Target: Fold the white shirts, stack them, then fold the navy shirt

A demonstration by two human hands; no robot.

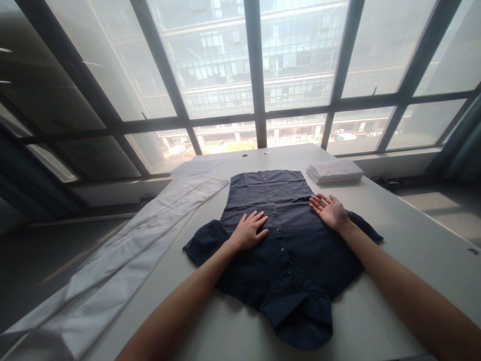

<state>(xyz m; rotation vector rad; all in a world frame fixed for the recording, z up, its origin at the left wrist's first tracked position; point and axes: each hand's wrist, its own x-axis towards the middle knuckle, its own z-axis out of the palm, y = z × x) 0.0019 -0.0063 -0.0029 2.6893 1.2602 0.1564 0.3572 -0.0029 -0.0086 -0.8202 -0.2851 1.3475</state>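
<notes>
Dark shirt (285,240) lies flat, buttoned, collar nearest, mid-bench (413,240), not yet folded; left hand (249,231) rests palm-down on it, right hand (330,210) palm-up at its edge, fingers spread, gripping nothing.

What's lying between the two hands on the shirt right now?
In the head view, only the dark blue shirt itself: its button placket runs between the left hand and the right hand, both flat on the cloth.
</notes>
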